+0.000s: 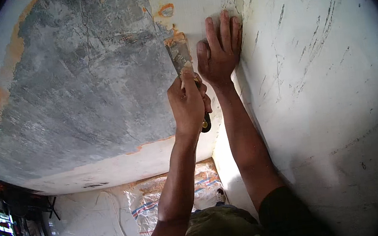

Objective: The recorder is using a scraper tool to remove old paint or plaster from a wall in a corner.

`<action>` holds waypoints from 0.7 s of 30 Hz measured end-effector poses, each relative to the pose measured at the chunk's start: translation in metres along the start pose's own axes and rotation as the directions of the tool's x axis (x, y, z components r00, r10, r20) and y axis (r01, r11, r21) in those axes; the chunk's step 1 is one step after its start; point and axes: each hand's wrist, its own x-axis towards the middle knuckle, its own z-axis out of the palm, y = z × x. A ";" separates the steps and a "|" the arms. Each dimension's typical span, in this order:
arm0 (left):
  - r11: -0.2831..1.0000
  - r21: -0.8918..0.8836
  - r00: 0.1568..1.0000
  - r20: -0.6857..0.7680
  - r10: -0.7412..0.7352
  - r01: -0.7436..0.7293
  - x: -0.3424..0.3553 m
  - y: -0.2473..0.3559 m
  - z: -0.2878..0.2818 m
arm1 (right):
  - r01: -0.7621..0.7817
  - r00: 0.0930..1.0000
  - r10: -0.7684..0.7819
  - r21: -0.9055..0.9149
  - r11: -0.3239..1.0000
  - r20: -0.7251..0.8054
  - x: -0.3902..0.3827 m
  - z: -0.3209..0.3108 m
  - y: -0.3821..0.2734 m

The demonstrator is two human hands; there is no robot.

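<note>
My left hand (pixel 186 102) is wrapped round the handle of a putty knife (pixel 179 54), its thumb laid along the blade. The blade points up the wall and its edge meets the border between bare grey surface (pixel 96 77) and cream paint (pixel 195 5). Orange-brown residue sits at the blade's edge, and the dark handle end shows below my fist. Just right of the knife, my right hand (pixel 221 49) lies against the painted wall near the corner, holding nothing, with its fingers stretched upward.
A white side wall (pixel 315 80) with dark scratches meets the work wall at the right. Below, a striped plastic sheet (pixel 152 201) with debris lies on the pale floor (pixel 84 218), beside a thin cable (pixel 117 214). Dark furniture (pixel 27 215) stands at lower left.
</note>
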 end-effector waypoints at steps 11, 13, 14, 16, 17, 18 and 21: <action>0.999 -0.041 1.000 -0.002 0.015 -0.015 0.009 0.004 0.001 | 0.004 1.000 -0.004 0.006 1.000 -0.006 0.000 -0.001 0.000; 0.998 -0.057 1.000 0.001 -0.014 0.014 0.003 0.006 0.002 | 0.002 1.000 -0.002 -0.002 1.000 0.004 0.001 -0.001 -0.001; 0.998 -0.057 1.000 0.002 -0.025 0.025 0.001 0.004 0.003 | 0.000 1.000 0.000 -0.006 1.000 0.015 0.001 -0.001 0.000; 0.998 -0.051 1.000 0.000 -0.024 0.024 -0.005 -0.005 0.001 | -0.007 1.000 0.007 -0.006 1.000 0.016 0.001 -0.002 -0.001; 0.998 -0.047 0.999 0.005 -0.052 0.052 -0.010 -0.014 -0.002 | -0.015 1.000 0.015 -0.009 1.000 0.023 0.001 -0.002 0.000; 0.996 -0.042 0.996 0.008 -0.084 0.084 -0.013 -0.015 -0.002 | -0.015 1.000 0.015 -0.007 1.000 0.022 0.001 -0.002 -0.001; 0.996 -0.008 0.996 -0.014 -0.091 0.091 -0.011 -0.009 -0.001 | -0.030 0.999 0.030 -0.005 1.000 0.029 0.000 -0.001 -0.004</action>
